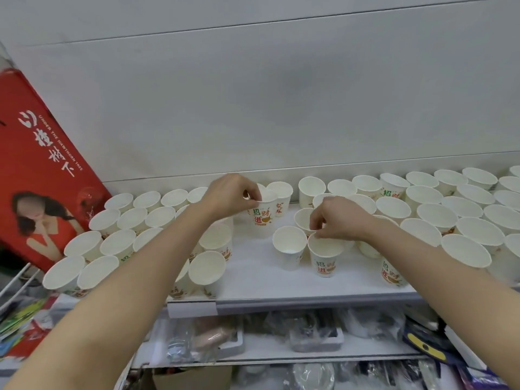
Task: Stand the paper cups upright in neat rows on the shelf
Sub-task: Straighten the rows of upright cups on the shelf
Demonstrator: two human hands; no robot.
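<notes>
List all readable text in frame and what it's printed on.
"UNDER THE HAWTHORN TREE" and "山楂树下": red box leaning at the shelf's left end.
"招财进": cup in the left hand's grip; further print below is blurred.
"招" and "进", partly hidden: cup in the right hand's grip.
Other cups' print and the price strip: unreadable.

A single head-worn wide-angle camera is looking forward and down from close above the white shelf (253, 280), facing the pale wall at twelve o'clock; the forearms are entering from five and seven o'clock.
</notes>
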